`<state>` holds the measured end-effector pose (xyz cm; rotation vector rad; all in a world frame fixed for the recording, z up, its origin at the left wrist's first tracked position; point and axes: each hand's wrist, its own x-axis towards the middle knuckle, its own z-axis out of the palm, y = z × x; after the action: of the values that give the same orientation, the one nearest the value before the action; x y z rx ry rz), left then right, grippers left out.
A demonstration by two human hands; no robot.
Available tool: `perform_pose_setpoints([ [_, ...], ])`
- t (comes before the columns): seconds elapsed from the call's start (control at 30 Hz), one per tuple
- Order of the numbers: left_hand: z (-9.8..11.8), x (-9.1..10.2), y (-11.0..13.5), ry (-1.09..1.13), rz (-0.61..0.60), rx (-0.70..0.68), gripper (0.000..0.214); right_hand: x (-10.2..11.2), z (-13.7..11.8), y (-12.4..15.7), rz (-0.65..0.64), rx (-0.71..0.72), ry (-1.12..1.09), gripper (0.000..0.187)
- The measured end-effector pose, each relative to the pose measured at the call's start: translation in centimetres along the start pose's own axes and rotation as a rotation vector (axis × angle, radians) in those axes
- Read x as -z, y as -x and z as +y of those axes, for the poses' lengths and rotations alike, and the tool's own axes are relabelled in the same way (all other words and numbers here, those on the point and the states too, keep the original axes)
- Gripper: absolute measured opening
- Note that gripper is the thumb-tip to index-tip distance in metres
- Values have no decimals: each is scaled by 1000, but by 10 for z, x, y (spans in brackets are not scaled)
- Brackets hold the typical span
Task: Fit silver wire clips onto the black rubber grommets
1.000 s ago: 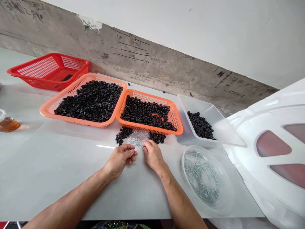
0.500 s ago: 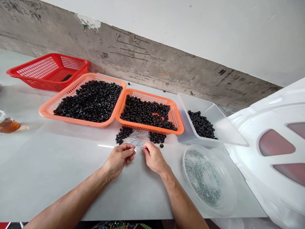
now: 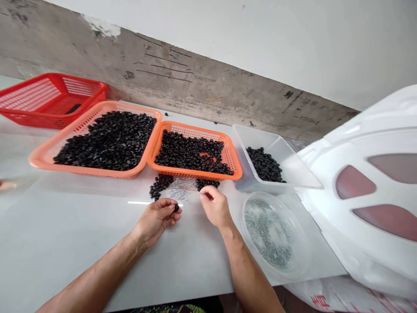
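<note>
My left hand (image 3: 157,218) rests on the white table (image 3: 65,234), its fingers curled around a small black ring at the fingertips. My right hand (image 3: 213,208) is to its right, fingers pinched together, beside a loose heap of black rings (image 3: 159,184) and a small pile of tiny silver metal parts (image 3: 178,190). What the right fingers pinch is too small to make out. Both piles lie just in front of the smaller orange basket (image 3: 195,174).
A large orange basket (image 3: 42,158) full of black rings sits left, a red basket (image 3: 19,98) behind it. A clear tub (image 3: 243,180) holds more rings; a clear round dish (image 3: 295,265) holds silver parts. A white moulded object (image 3: 368,182) fills the right side.
The view has shifted to the right. My hands have moved slightly apart; the left now shows a black ring at its fingertips, and the right has moved toward the pile of rings.
</note>
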<state>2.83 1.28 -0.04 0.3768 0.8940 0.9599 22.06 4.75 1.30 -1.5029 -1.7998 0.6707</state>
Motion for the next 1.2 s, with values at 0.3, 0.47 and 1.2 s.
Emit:
perform_pose_setpoints([
  [0.3,-4,4,-3,7,-59,38,22,41,35,-15,10,-221,590,12],
  [0.47,-3,3,-3,13,-67,25,17,31,27,-14,-13,-156,466,11],
  [1.2,-7,0,-5,8,-151,-63,19,-13,-30,22,-203,300,-68,18],
])
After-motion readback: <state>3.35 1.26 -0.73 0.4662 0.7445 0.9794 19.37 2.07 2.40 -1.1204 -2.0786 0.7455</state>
